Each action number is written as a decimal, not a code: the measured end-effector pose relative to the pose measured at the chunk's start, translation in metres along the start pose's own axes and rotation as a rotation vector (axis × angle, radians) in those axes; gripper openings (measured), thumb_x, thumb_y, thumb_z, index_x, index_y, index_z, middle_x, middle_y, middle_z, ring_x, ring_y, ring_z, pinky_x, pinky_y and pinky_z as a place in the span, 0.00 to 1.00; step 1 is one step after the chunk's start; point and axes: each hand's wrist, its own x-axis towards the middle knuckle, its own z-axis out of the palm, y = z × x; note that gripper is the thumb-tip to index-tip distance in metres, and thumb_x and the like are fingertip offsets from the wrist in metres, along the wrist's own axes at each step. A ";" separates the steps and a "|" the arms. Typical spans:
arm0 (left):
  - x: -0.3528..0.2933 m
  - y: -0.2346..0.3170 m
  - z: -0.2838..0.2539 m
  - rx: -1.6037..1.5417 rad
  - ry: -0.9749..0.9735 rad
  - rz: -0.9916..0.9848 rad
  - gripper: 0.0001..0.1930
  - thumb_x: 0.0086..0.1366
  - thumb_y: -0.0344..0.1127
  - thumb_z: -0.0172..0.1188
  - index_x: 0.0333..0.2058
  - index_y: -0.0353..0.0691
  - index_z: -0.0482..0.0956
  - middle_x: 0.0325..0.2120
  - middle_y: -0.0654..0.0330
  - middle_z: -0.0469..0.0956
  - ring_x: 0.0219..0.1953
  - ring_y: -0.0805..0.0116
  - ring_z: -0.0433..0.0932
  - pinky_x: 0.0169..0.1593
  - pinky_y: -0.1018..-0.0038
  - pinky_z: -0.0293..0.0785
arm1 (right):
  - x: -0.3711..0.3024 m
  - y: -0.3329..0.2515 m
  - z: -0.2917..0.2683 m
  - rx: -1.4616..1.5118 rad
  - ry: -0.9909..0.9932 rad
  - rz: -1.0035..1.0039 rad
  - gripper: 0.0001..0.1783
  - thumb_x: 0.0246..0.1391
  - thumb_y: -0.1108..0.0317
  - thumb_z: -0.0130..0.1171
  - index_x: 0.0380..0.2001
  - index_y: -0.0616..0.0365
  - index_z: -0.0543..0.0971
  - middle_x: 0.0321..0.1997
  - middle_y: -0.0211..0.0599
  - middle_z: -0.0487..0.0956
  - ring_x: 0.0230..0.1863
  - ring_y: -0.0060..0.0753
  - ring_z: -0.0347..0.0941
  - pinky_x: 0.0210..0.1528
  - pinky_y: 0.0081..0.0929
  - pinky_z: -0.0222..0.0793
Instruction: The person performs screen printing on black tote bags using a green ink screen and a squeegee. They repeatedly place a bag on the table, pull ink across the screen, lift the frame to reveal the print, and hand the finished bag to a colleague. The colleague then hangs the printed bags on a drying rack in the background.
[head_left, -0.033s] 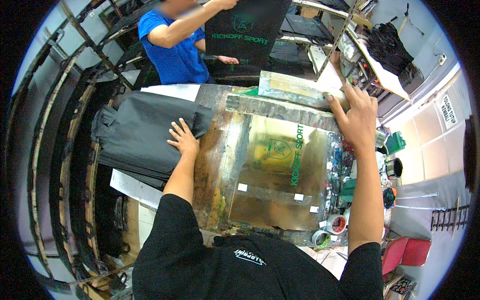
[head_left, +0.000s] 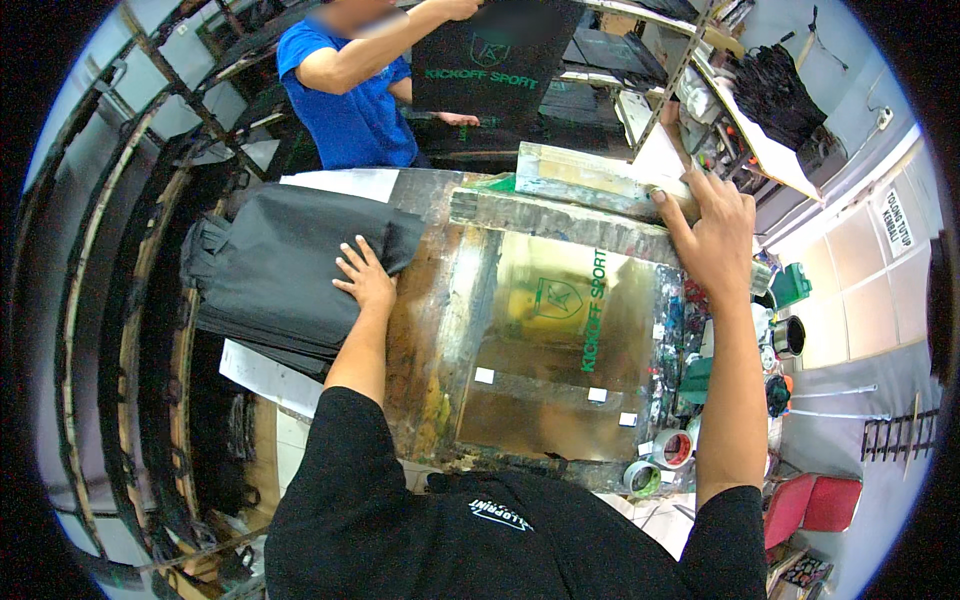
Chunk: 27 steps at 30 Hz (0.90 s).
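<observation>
My left hand (head_left: 367,278) rests with fingers spread on the near right part of a stack of black fabric pieces, likely bags (head_left: 280,235). Across the table, my right hand (head_left: 715,228) is wrapped round the right end of a raised screen-printing frame (head_left: 590,180), thumb on the near side. Between my arms lies a glossy gold-brown printing board (head_left: 545,415), bearing a green crest and green lettering (head_left: 560,298). Small white squares (head_left: 597,395) are stuck on its nearer part. The frame's mesh is seen too edge-on to make out.
Beyond the table a co-worker in a blue shirt (head_left: 350,115) holds up a black printed bag (head_left: 490,80). Tape rolls (head_left: 672,449) sit at the near right corner. Tins (head_left: 788,337) stand right of my forearm. Dark racks (head_left: 120,330) line the left; a red chair (head_left: 828,508) is lower right.
The co-worker's raised hand and the black printed bag have shifted very slightly to the right. My own hands have hardly moved.
</observation>
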 end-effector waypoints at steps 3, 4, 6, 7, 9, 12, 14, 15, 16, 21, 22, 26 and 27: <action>0.013 -0.002 -0.006 -0.006 -0.004 -0.025 0.68 0.60 0.57 0.77 0.80 0.47 0.30 0.81 0.42 0.34 0.80 0.33 0.45 0.71 0.25 0.53 | 0.001 0.000 0.001 0.019 0.027 -0.012 0.29 0.62 0.39 0.63 0.36 0.58 0.82 0.32 0.42 0.78 0.41 0.47 0.75 0.49 0.44 0.60; 0.013 -0.001 -0.006 -0.004 -0.017 -0.031 0.68 0.60 0.57 0.76 0.80 0.46 0.30 0.81 0.42 0.35 0.80 0.33 0.45 0.71 0.25 0.52 | 0.000 0.001 0.001 0.013 0.023 -0.012 0.29 0.62 0.39 0.63 0.36 0.58 0.82 0.32 0.42 0.78 0.41 0.48 0.75 0.49 0.44 0.60; 0.016 -0.001 -0.010 0.010 -0.029 -0.047 0.69 0.60 0.61 0.75 0.80 0.46 0.29 0.81 0.42 0.35 0.80 0.33 0.45 0.71 0.25 0.52 | 0.000 -0.002 0.001 0.011 0.026 -0.016 0.29 0.62 0.39 0.63 0.36 0.58 0.81 0.32 0.43 0.78 0.40 0.48 0.75 0.48 0.44 0.60; 0.017 -0.002 -0.011 0.018 -0.036 -0.057 0.69 0.60 0.63 0.74 0.80 0.45 0.28 0.81 0.42 0.35 0.80 0.33 0.45 0.71 0.24 0.52 | 0.001 -0.003 0.001 0.014 0.019 -0.011 0.29 0.62 0.38 0.63 0.36 0.58 0.81 0.32 0.43 0.78 0.40 0.48 0.75 0.48 0.44 0.60; 0.005 0.005 -0.042 -0.032 -0.124 -0.015 0.70 0.58 0.67 0.73 0.80 0.43 0.31 0.80 0.40 0.37 0.80 0.32 0.44 0.72 0.27 0.53 | 0.001 -0.002 0.001 0.002 0.003 0.003 0.29 0.62 0.38 0.63 0.35 0.58 0.81 0.32 0.43 0.78 0.41 0.48 0.75 0.48 0.44 0.60; 0.000 -0.021 -0.065 -0.126 -0.166 0.074 0.68 0.57 0.74 0.69 0.80 0.40 0.40 0.80 0.39 0.43 0.79 0.33 0.46 0.75 0.35 0.54 | 0.000 -0.004 0.000 0.004 -0.008 0.017 0.29 0.63 0.38 0.62 0.35 0.58 0.81 0.33 0.43 0.79 0.41 0.49 0.75 0.49 0.45 0.61; -0.017 -0.052 -0.064 -0.141 -0.051 0.144 0.56 0.59 0.70 0.70 0.72 0.30 0.65 0.74 0.40 0.60 0.76 0.36 0.59 0.72 0.41 0.63 | 0.000 -0.004 0.001 -0.014 -0.005 0.015 0.29 0.63 0.38 0.61 0.35 0.58 0.81 0.33 0.43 0.79 0.41 0.49 0.75 0.50 0.46 0.61; -0.025 -0.062 -0.070 -0.056 -0.127 0.138 0.51 0.59 0.68 0.71 0.67 0.31 0.71 0.71 0.41 0.65 0.73 0.38 0.64 0.69 0.43 0.67 | 0.001 -0.004 0.001 -0.027 -0.002 0.009 0.29 0.63 0.38 0.61 0.35 0.58 0.81 0.33 0.44 0.79 0.42 0.49 0.75 0.50 0.46 0.61; -0.033 -0.071 -0.078 0.028 -0.204 0.132 0.46 0.60 0.67 0.72 0.63 0.32 0.76 0.68 0.42 0.70 0.70 0.41 0.69 0.67 0.45 0.71 | 0.000 -0.005 0.001 -0.033 0.005 0.013 0.30 0.64 0.37 0.61 0.35 0.57 0.81 0.34 0.43 0.79 0.42 0.49 0.75 0.50 0.47 0.61; -0.050 -0.101 -0.074 0.036 -0.213 0.202 0.26 0.63 0.57 0.72 0.44 0.38 0.88 0.48 0.47 0.87 0.52 0.50 0.86 0.54 0.57 0.84 | -0.005 -0.004 0.001 -0.029 0.000 0.017 0.29 0.63 0.37 0.61 0.37 0.57 0.82 0.34 0.43 0.80 0.42 0.48 0.75 0.51 0.47 0.61; -0.049 -0.101 -0.073 0.032 -0.171 0.219 0.24 0.64 0.56 0.72 0.43 0.38 0.88 0.46 0.47 0.88 0.50 0.50 0.87 0.52 0.58 0.85 | -0.006 -0.005 0.000 -0.027 0.000 0.020 0.29 0.64 0.37 0.61 0.37 0.58 0.82 0.34 0.43 0.80 0.42 0.49 0.75 0.51 0.47 0.61; -0.040 -0.102 -0.063 0.063 -0.167 0.253 0.19 0.67 0.51 0.67 0.40 0.40 0.89 0.43 0.47 0.89 0.47 0.50 0.88 0.51 0.59 0.85 | -0.011 -0.006 0.001 -0.041 -0.034 0.027 0.29 0.64 0.38 0.61 0.38 0.58 0.82 0.35 0.44 0.80 0.43 0.50 0.76 0.52 0.48 0.62; -0.040 -0.100 -0.064 0.073 -0.177 0.264 0.18 0.68 0.50 0.67 0.40 0.40 0.89 0.42 0.47 0.89 0.47 0.50 0.89 0.51 0.59 0.85 | -0.013 -0.007 0.001 -0.044 -0.023 0.020 0.29 0.64 0.39 0.61 0.38 0.58 0.82 0.35 0.44 0.80 0.44 0.50 0.76 0.52 0.48 0.62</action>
